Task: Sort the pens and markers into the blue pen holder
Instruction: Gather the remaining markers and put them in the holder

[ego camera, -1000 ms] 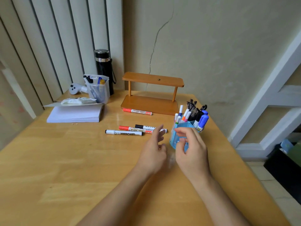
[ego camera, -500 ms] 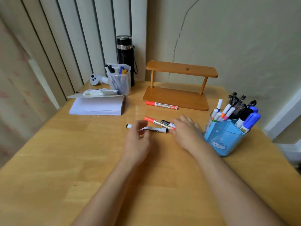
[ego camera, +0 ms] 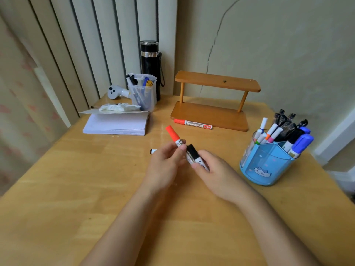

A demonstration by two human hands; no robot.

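From the head view, mid-frame above the bench, the left hand grips a red-capped marker by its barrel while the right hand clasps a black-capped marker. Both look light, rigid and smooth, best pinched mid-barrel; the blue pen holder stands at right, another red marker lying beyond.

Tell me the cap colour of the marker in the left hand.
Red-orange; the marker in the left hand shows clearly in the head view.

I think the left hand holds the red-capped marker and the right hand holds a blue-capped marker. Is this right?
Not quite. In the head view the right hand holds a black-capped marker, not a blue-capped one. The left hand does hold the red-capped marker.
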